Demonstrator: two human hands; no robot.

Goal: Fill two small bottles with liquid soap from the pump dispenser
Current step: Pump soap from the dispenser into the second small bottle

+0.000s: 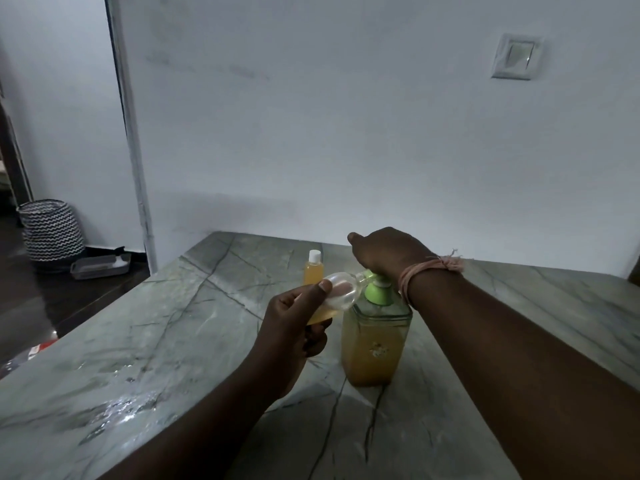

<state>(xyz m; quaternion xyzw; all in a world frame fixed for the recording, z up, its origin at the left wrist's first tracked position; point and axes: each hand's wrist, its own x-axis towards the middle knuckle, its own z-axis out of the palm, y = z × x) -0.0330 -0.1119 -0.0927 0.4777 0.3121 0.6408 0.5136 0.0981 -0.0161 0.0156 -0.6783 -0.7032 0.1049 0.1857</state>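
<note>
Tabletop (194, 341): grey-green marble-look slab with dark veins, glossy; bright glare patch near the left edge. Its far edge sits against the wall.

Wall (346, 133): plain white, faint smudges in the upper part. Light switch (516, 57) mounted on it, far right, high up; white plate, single rocker.

Wall corner, far left: vertical edge with a dark strip running floor to top.

Floor (52, 299), left of the tabletop: dark. Basket (52, 230) with black-and-white zigzag pattern stands on it by the far wall. Grey tray (100, 266) lies just right of the basket, low and rectangular; contents unclear.
</note>
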